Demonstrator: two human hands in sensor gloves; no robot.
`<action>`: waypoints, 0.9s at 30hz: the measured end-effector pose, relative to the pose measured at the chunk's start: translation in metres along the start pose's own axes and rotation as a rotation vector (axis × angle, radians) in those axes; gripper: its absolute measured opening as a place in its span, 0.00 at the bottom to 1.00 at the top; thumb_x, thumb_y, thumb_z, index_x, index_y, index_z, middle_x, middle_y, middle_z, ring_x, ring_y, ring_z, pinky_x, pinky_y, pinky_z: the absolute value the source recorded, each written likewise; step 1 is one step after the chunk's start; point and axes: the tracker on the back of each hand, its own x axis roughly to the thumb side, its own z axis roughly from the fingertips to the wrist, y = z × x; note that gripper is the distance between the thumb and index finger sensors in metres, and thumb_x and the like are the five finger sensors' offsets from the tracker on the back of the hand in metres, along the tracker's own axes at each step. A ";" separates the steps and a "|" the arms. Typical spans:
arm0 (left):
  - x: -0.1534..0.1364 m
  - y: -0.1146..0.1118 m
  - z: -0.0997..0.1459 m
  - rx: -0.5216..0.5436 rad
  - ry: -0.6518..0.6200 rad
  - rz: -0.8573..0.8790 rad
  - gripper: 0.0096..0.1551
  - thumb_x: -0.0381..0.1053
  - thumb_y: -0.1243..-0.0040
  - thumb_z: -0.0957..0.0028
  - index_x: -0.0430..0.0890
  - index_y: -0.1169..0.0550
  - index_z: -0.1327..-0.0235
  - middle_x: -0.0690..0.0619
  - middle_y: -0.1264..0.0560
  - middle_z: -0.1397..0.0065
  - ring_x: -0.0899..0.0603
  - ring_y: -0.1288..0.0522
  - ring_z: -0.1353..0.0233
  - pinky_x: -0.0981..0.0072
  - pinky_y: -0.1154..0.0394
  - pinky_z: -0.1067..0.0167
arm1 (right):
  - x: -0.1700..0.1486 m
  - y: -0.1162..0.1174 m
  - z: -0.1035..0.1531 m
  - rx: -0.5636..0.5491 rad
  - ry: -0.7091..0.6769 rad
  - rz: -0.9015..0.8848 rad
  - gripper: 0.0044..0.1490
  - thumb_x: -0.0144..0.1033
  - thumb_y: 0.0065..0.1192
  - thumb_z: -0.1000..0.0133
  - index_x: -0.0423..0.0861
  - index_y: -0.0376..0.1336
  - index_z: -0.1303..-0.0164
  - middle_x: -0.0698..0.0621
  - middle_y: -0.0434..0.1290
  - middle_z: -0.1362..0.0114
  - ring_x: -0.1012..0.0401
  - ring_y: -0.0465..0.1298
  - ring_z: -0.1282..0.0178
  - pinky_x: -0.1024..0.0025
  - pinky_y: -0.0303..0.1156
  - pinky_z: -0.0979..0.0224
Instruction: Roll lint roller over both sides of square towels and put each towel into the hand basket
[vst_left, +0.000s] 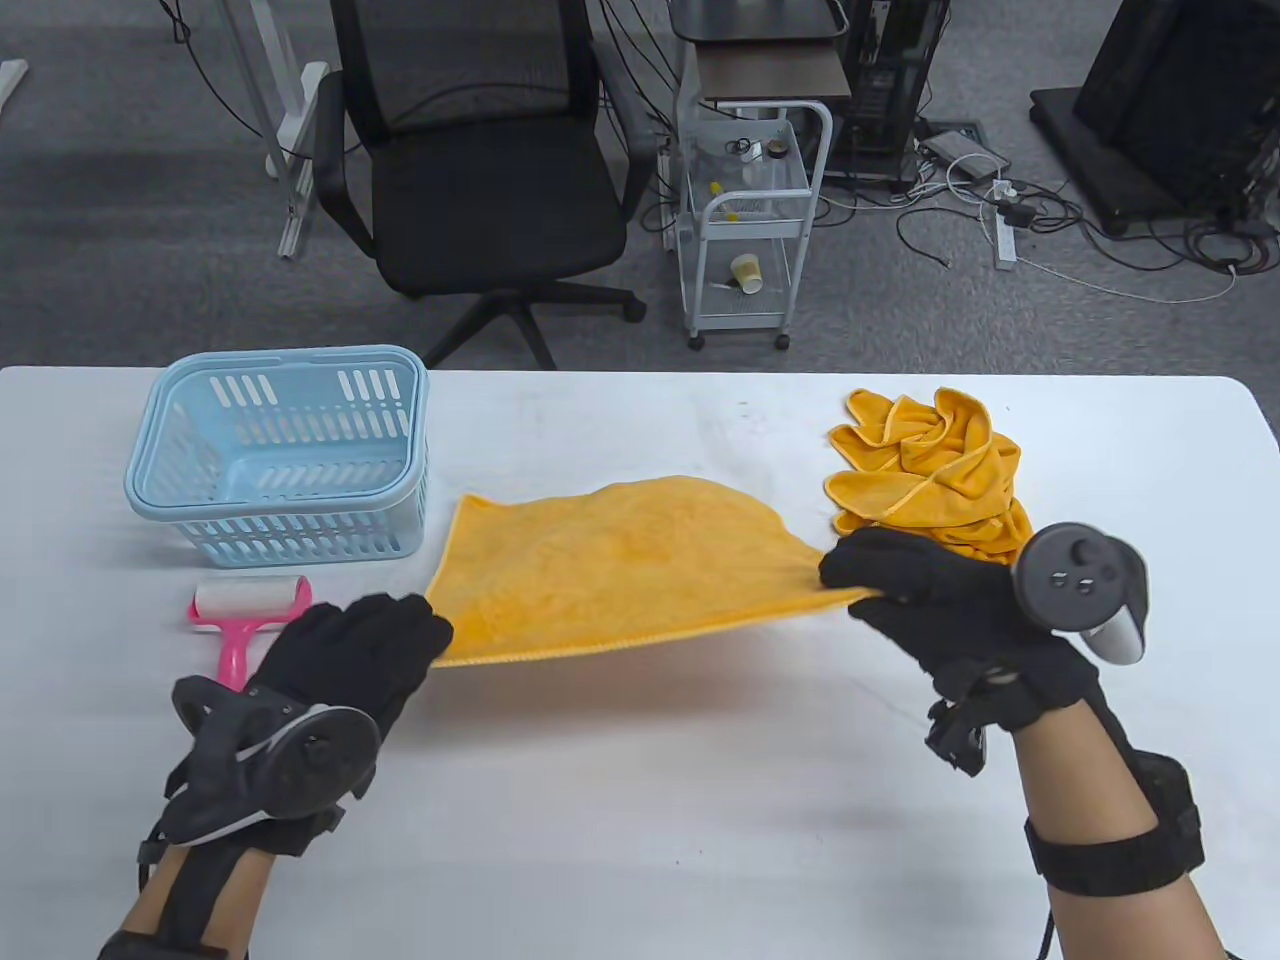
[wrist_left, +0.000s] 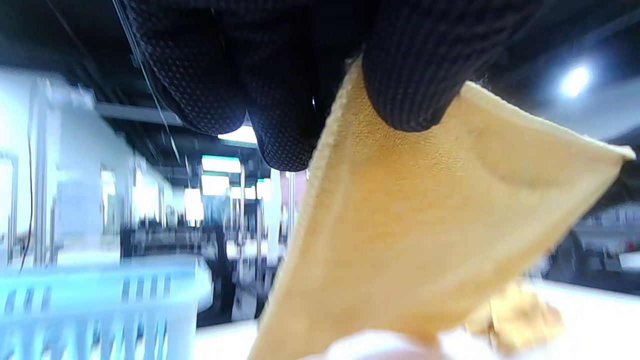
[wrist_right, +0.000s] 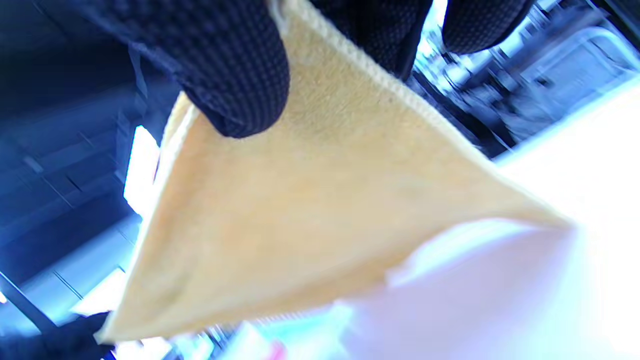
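An orange square towel (vst_left: 610, 565) is stretched out above the table between both hands. My left hand (vst_left: 375, 640) pinches its near left corner, and my right hand (vst_left: 880, 580) pinches its near right corner. In the left wrist view the thumb and fingers (wrist_left: 410, 85) clamp the towel (wrist_left: 410, 235); the right wrist view shows the same pinch on the towel (wrist_right: 300, 215). A pink lint roller (vst_left: 245, 610) lies on the table left of my left hand. The light blue hand basket (vst_left: 280, 455) stands at the back left.
A crumpled pile of more orange towels (vst_left: 930, 465) lies at the back right, just beyond my right hand. The white table (vst_left: 640, 780) ends at a far edge, with an office chair (vst_left: 480, 170) and a small white cart (vst_left: 750, 220) behind it.
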 end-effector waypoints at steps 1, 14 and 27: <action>0.004 -0.026 0.000 -0.102 -0.007 -0.014 0.20 0.52 0.35 0.45 0.63 0.21 0.39 0.57 0.21 0.26 0.40 0.18 0.27 0.38 0.25 0.31 | -0.011 0.017 0.000 0.059 0.030 0.022 0.26 0.35 0.72 0.41 0.52 0.70 0.30 0.43 0.70 0.23 0.38 0.65 0.21 0.28 0.59 0.26; 0.034 -0.153 0.019 -0.752 -0.115 -0.051 0.25 0.65 0.39 0.51 0.60 0.17 0.44 0.52 0.31 0.18 0.36 0.26 0.20 0.33 0.32 0.28 | -0.047 0.138 0.022 0.667 0.211 0.379 0.41 0.58 0.80 0.52 0.47 0.74 0.33 0.39 0.56 0.14 0.34 0.52 0.15 0.27 0.55 0.26; -0.047 -0.119 0.006 -0.471 0.375 -0.011 0.38 0.70 0.44 0.50 0.58 0.32 0.26 0.46 0.42 0.13 0.33 0.35 0.17 0.32 0.37 0.26 | -0.056 0.132 0.030 0.414 0.147 0.363 0.57 0.59 0.78 0.51 0.49 0.55 0.16 0.36 0.46 0.13 0.34 0.45 0.15 0.26 0.50 0.25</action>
